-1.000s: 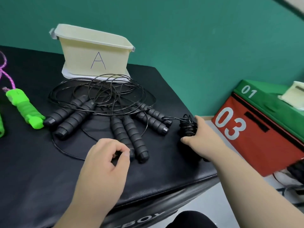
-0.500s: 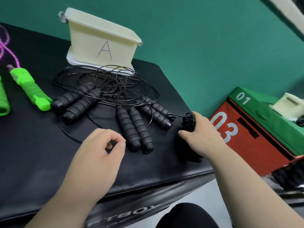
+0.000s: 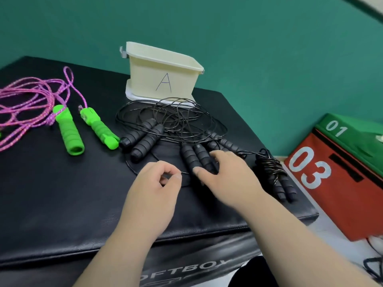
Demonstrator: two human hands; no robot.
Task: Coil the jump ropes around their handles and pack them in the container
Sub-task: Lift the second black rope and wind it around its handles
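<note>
Several black foam-handled jump ropes (image 3: 143, 137) lie on the black mat, their thin cords tangled in loops (image 3: 176, 119) in front of the cream container (image 3: 163, 79) marked "A". One black rope, coiled around its handles (image 3: 275, 177), lies alone at the mat's right edge. My left hand (image 3: 157, 183) pinches a thin black cord between thumb and forefinger. My right hand (image 3: 226, 175) rests with fingers apart over the lower ends of the middle pair of handles (image 3: 190, 156), hiding them partly.
A pink rope (image 3: 31, 96) with green handles (image 3: 68, 129) lies at the left of the mat. To the right, beyond the mat's edge (image 3: 310, 212), stand a red box marked 03 (image 3: 331, 183) and a green box marked 01 (image 3: 352, 131). A green wall is behind.
My right hand has let go of the coiled black rope and moved left onto the middle pair of handles. The view has swung left, showing the pink rope. The left hand keeps its pinch.
</note>
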